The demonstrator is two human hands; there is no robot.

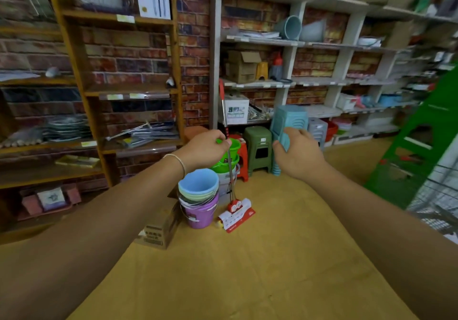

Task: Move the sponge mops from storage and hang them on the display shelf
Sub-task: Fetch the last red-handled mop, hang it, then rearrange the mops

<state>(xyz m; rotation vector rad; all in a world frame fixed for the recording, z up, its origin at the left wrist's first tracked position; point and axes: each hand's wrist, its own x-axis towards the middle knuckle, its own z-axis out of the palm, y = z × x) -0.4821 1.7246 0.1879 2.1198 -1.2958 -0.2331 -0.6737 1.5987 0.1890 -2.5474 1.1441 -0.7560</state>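
A sponge mop (235, 211) stands upright on the floor, its head wrapped in red and white packaging. Its thin metal pole rises to a red handle top beside the white shelf post. My left hand (205, 149) pinches the pole about halfway up, fingers curled round it. My right hand (296, 152) grips the side of a stack of light blue plastic stools (285, 121), thumb and fingers curled over its edge.
Stacked buckets (199, 195) and a cardboard box (161, 230) sit left of the mop head. Green buckets, a red stool and a green stool (259, 148) stand behind it. Wooden shelves line the left, white shelves (285, 81) the back, a green ladder (421, 143) the right.
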